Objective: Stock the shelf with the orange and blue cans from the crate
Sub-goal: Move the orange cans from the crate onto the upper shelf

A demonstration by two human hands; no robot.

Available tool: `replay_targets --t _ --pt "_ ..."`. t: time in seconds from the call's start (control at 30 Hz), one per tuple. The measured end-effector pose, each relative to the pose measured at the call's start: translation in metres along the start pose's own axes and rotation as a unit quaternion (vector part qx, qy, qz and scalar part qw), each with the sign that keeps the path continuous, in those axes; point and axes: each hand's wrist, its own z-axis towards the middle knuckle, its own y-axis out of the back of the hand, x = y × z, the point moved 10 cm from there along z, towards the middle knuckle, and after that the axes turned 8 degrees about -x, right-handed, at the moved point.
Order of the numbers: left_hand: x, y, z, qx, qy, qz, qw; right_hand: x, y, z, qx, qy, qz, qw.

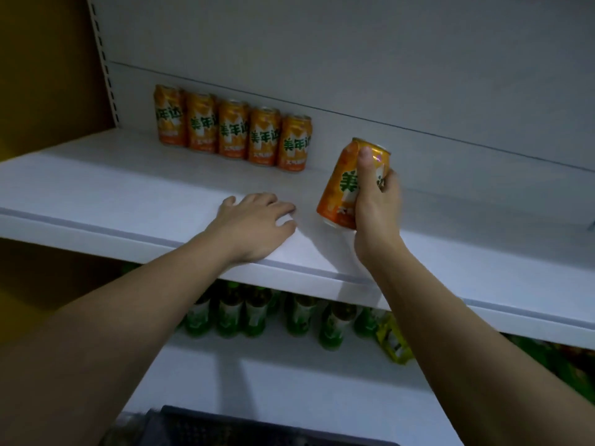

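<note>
On the white shelf (128, 188): five orange cans are lined up in a row against the back panel, and both of the person's hands are seen reaching over the front edge.

Row of cans (233, 132): five orange cans are stood upright side by side, touching or nearly touching, with green lettering turned to the front; the row is set toward the left part of the shelf.

Held can (344, 185): a sixth orange can is gripped by the right hand, tilted with its top leaning to the right and away; its lower edge is seen just above or on the shelf, and which of the two cannot be told. It is placed just right of the row and nearer the front edge.

Right hand (375, 201): it is wrapped round the held can, the thumb laid up the front of the can toward the rim, the fingers curled behind.

Left hand (257, 220): it is rested palm down on the shelf near the front edge, fingers loosely spread, nothing held; it is just left of the held can.

Lower shelf (289, 375): green bottles (231, 317) are stood in a row beneath, with a yellow packet (394, 344) at their right.

Crate (244, 429): a dark slotted rim is seen at the bottom edge; its contents cannot be told.
</note>
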Motion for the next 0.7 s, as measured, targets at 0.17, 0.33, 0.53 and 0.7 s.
replay_targets --t 0.17,0.33,0.53,0.7 --pt "-0.001 0.0 -0.002 0.002 0.004 -0.024 1.0 -0.008 -0.045 0.074 -0.013 0.041 -0.021 0.999" --pt "0.0 0.0 -0.004 -0.001 0.013 -0.045 0.999 -0.02 -0.072 0.131 -0.019 0.082 -0.041 0.996" --pt "0.0 0.0 -0.005 -0.008 0.018 -0.051 0.998 -0.041 -0.091 0.16 -0.023 0.098 -0.025 0.995" --pt "0.0 -0.001 -0.004 -0.009 0.015 -0.047 0.999 -0.048 -0.098 0.167 0.007 0.116 -0.052 0.992"
